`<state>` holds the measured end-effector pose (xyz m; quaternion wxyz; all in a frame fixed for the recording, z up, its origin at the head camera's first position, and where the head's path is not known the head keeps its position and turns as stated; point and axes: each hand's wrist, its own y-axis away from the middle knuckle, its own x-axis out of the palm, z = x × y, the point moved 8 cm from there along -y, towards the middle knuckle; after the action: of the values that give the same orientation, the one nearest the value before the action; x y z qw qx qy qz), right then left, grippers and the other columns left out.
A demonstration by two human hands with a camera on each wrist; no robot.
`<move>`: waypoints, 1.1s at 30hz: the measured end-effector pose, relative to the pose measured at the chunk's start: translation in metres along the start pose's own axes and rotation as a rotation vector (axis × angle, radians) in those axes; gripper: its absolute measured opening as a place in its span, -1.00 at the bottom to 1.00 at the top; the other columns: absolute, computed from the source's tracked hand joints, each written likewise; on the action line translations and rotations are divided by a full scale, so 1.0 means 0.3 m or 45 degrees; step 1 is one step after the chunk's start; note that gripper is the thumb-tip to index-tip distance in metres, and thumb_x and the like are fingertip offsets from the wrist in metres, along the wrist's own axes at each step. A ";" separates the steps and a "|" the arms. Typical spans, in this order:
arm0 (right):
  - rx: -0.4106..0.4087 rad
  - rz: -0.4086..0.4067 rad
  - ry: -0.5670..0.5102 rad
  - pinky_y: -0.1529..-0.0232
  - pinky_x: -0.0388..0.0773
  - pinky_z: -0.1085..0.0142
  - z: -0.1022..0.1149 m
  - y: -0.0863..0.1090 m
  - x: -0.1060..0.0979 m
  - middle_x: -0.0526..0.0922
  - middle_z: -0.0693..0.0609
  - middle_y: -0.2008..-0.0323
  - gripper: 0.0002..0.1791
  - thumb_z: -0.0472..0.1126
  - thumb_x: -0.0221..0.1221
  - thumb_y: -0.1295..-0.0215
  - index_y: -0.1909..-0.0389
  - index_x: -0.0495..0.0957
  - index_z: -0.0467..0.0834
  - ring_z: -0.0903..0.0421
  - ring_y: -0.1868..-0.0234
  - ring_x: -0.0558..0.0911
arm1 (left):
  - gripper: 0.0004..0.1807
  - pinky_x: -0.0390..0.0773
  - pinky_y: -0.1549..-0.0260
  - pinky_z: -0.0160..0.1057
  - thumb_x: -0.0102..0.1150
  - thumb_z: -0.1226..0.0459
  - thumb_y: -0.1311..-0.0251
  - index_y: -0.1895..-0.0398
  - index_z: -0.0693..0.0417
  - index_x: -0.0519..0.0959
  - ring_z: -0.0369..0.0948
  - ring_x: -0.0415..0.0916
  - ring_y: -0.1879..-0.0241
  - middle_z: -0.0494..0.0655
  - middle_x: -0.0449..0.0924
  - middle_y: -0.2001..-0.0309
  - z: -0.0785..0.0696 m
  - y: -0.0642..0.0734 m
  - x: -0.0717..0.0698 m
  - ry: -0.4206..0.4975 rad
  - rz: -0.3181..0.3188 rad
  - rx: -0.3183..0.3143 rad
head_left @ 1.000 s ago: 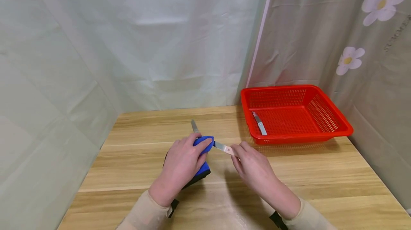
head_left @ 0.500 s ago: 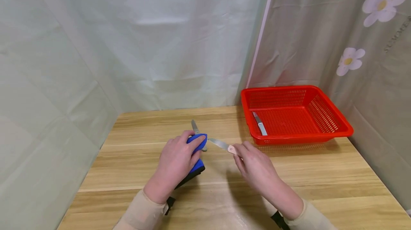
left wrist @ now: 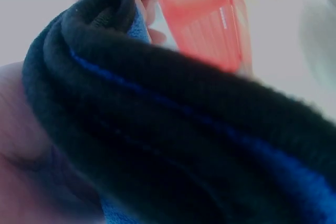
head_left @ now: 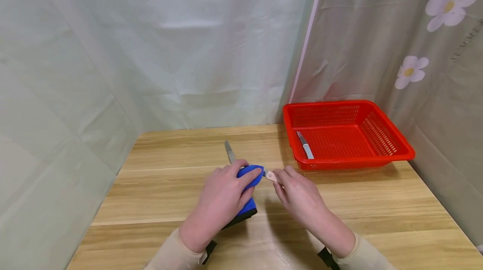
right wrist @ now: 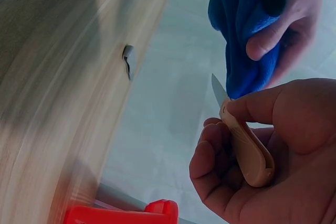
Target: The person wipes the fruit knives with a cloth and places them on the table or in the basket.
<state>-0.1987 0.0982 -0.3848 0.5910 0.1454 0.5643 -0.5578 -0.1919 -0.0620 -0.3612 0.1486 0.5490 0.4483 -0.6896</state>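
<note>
My left hand (head_left: 226,190) pinches a folded blue cloth (head_left: 250,177) with a black edge. The cloth covers most of the blade of a folding knife (right wrist: 244,148), whose pale pinkish handle my right hand (head_left: 302,192) grips. In the right wrist view the blade's tip shows beside the cloth, and the handle lies between thumb and fingers. A second folding knife (head_left: 229,151) lies on the table just beyond my left hand, its handle partly hidden by that hand. Dark folds of the cloth fill the left wrist view.
At the back right of the wooden table (head_left: 158,177) stands a red plastic basket (head_left: 347,163). Inside it, along the left side, lies a folding knife with a white handle (head_left: 308,151). Pale curtains (head_left: 188,52) hang behind and at both sides.
My left hand with the cloth first drew left, baring the blade, then came back right along it to near the handle. My right hand with the knife has barely moved.
</note>
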 end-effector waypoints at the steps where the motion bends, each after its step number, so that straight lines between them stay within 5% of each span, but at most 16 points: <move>1: 0.001 0.002 0.002 0.47 0.52 0.28 0.001 0.000 0.000 0.59 0.04 0.28 -0.71 -0.33 0.48 -0.39 -0.08 0.73 -0.22 0.15 0.41 0.55 | -0.53 0.76 0.12 0.04 0.57 0.10 -0.34 -0.31 -0.18 0.78 0.05 0.77 0.09 0.09 0.66 -0.17 -0.009 -0.002 0.001 0.003 -0.003 0.005; 15: -0.028 -0.015 0.015 0.46 0.54 0.24 0.006 0.008 -0.003 0.59 0.04 0.27 -0.73 -0.32 0.46 -0.41 -0.07 0.72 -0.21 0.13 0.39 0.59 | -0.55 0.73 0.07 0.03 0.54 0.12 -0.38 -0.31 -0.20 0.78 0.05 0.75 0.06 0.08 0.65 -0.20 -0.039 -0.006 0.014 0.014 0.011 -0.006; 33: -0.014 0.015 -0.003 0.48 0.47 0.31 -0.001 0.012 -0.001 0.55 0.07 0.30 -0.74 -0.32 0.49 -0.39 -0.03 0.72 -0.19 0.17 0.44 0.48 | -0.54 0.73 0.13 0.03 0.58 0.10 -0.34 -0.28 -0.16 0.79 0.07 0.75 0.14 0.10 0.67 -0.15 -0.008 -0.006 0.016 -0.051 -0.013 -0.012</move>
<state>-0.1960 0.0997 -0.3863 0.5958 0.1448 0.5658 -0.5512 -0.1932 -0.0577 -0.3646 0.1568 0.5321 0.4512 -0.6991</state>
